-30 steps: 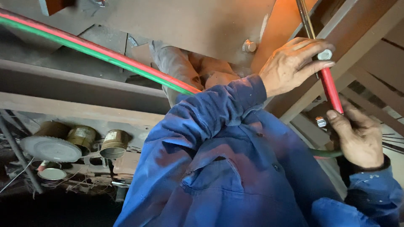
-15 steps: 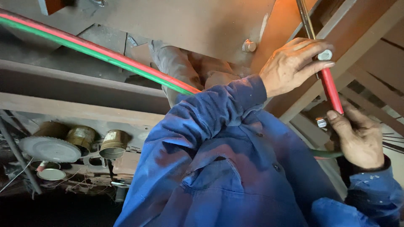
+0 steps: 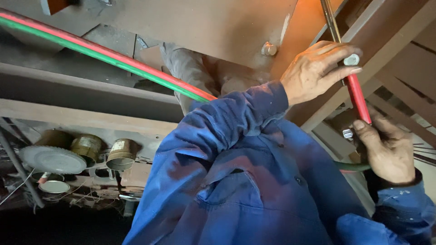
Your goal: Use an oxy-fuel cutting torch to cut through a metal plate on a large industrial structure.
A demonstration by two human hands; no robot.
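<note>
My left hand [image 3: 315, 70] reaches up in a blue sleeve [image 3: 227, 131] and pinches a small silver knob [image 3: 351, 59] on a gas torch. The torch has a red handle [image 3: 358, 97] and a thin brass tube [image 3: 329, 20] running up out of view. My right hand [image 3: 388, 149] grips the lower end of the red handle, where a green hose [image 3: 352, 167] comes out. A red and green hose pair [image 3: 104, 54] runs from the upper left down behind my sleeve.
A rusty steel plate [image 3: 218, 22] with a bolt [image 3: 269, 48] hangs overhead, with brown steel beams [image 3: 390, 31] at right. At left, several old tin cans [image 3: 121, 154] and a round grey disc [image 3: 52, 159] sit among clutter below a grey beam [image 3: 81, 95].
</note>
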